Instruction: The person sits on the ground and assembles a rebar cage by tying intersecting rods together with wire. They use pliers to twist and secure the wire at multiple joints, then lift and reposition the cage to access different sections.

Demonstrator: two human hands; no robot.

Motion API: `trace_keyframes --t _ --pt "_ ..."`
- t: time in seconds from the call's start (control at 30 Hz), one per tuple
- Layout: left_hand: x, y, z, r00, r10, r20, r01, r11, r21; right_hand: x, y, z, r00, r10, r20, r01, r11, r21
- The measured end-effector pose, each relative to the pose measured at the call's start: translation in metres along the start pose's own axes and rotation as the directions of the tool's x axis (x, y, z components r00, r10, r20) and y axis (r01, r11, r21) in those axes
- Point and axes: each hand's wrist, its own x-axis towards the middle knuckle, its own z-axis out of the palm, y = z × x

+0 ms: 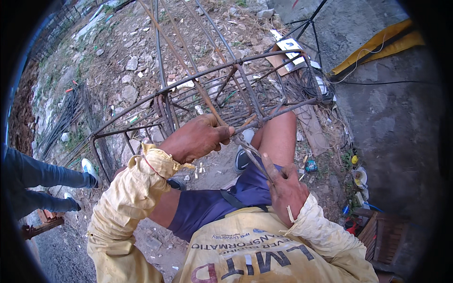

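A cage of rusty steel rebar (198, 75) stands across my lap, its long bars running away from me and its bent stirrups tied around them. My left hand (200, 137) is closed on a rusty rebar rod (206, 96), thumb near the corner of the nearest stirrup. In my right hand (285, 191) is a pair of metal pincers (252, 152), the index finger laid along a handle. The jaws meet the stirrup corner just right of my left thumb. Any tie wire between them is too small to make out.
At the left stands a person in blue jeans (42, 177). Loose rods (61, 118) lie on stony ground behind. Far right are a yellow-and-black cloth strip (377, 47) and a black cable (387, 83). A wooden crate (384, 238) and a teal tape measure (310, 165) lie nearer.
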Motion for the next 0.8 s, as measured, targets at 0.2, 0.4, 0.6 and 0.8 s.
trace_keyframes --t 0.2,0.4,0.6,0.8 --pt "0.002 -0.006 0.001 0.998 0.065 -0.01 -0.064 0.995 0.074 -0.001 0.006 0.003 0.986 -0.133 -0.098 0.12 0.985 -0.126" --pt "-0.004 0.001 -0.001 0.999 0.036 -0.016 -0.034 0.991 0.131 0.014 0.033 0.014 0.984 -0.163 -0.072 0.154 0.981 -0.115" --pt "-0.001 0.0 0.002 0.998 0.056 -0.009 -0.055 0.991 0.126 0.044 0.079 0.01 0.912 -0.403 -0.077 0.385 0.905 -0.178" --pt "0.004 -0.006 0.003 0.998 0.049 -0.028 -0.048 0.998 0.043 0.038 0.073 0.008 0.914 -0.317 -0.255 0.269 0.941 -0.207"
